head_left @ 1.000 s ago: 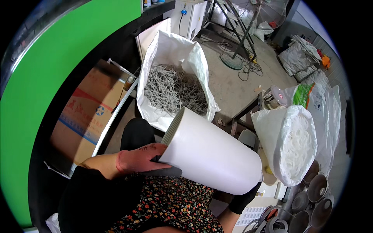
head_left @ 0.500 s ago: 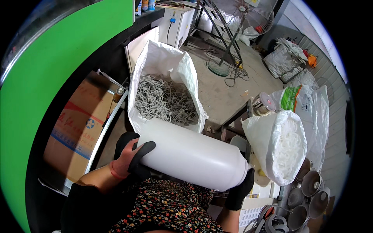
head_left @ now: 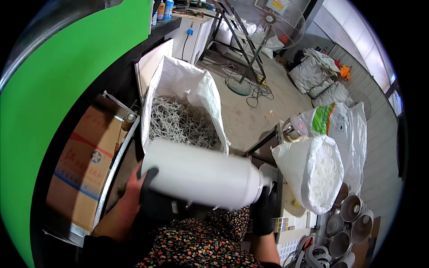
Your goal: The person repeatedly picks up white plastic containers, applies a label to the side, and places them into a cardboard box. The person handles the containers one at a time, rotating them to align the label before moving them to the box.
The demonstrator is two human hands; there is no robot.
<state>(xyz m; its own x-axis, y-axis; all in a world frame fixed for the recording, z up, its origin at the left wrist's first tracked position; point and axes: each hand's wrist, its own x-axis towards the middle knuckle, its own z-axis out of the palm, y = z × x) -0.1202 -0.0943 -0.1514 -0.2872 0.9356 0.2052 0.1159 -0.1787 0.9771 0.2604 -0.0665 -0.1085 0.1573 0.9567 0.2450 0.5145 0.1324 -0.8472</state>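
Holding a smooth white cylindrical container (head_left: 201, 174) aslant at the frame's centre, gripped round its left end by the pink-and-black-gloved left hand (head_left: 142, 181) and at its narrow right neck by the black-gloved right hand (head_left: 263, 212) (presumably to steady both ends), below a white sack (head_left: 208, 91).

Bare grey floor (head_left: 241, 119), ribbed wall (head_left: 380, 152), bright whitish panels (head_left: 346, 29) above

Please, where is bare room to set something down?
Free: concrete floor between the sack of grey pieces, the fan base and the lidded container, except scraps. Crowded: between the left hand and right hand, filled by the white cylinder; lower right, grey round parts below the white-ring sack.
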